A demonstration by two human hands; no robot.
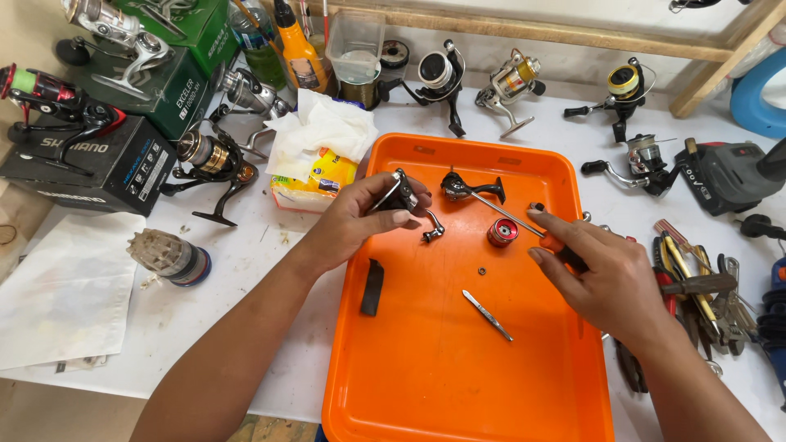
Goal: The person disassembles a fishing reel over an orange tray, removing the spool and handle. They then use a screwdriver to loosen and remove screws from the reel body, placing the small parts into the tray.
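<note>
Left grip point(360, 217): we clamp fingers round a dark reel part point(403, 196), over orange tray's point(442, 385) far-left.
Right grip point(602, 274): we hold a screwdriver point(512, 219), tip at reel frame point(467, 188), w/ red spool point(503, 232) near.

Left hand point(360, 217) raised, fingers curled in a grip; right hand point(602, 270) lower, fingers closed.

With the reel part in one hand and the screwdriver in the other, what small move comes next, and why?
Probably bring the screwdriver tip over to the reel part. The left hand holds that part up over the orange tray, while the right hand aims the tip just beside it, not yet touching.
</note>
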